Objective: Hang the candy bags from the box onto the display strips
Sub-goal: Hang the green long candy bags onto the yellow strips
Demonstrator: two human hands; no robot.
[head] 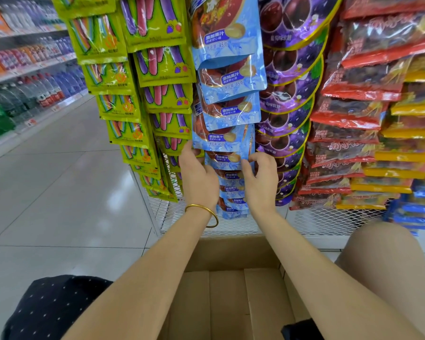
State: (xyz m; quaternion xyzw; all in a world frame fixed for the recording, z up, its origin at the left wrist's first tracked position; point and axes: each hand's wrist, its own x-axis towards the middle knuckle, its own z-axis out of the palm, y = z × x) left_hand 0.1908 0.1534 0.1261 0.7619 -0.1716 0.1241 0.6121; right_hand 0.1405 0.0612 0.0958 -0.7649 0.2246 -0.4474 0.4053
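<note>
A column of light-blue candy bags (228, 77) hangs overlapping down the middle display strip. My left hand (198, 176), with a gold bangle on the wrist, holds the lower left corner of one blue bag (222, 139) at mid height. My right hand (261, 179) has its fingers curled at that bag's lower right edge, pinching it. More blue bags (231, 190) hang below, partly hidden by both hands. The open cardboard box (231, 298) sits on the floor below my arms; only its bare bottom flaps show.
Green candy bags (142, 94) hang on strips to the left, purple grape bags (290, 94) and red and yellow packs (358, 106) to the right, all on a white wire mesh rack (231, 224). Drink shelves (22, 77) line the aisle's left side. My knees flank the box.
</note>
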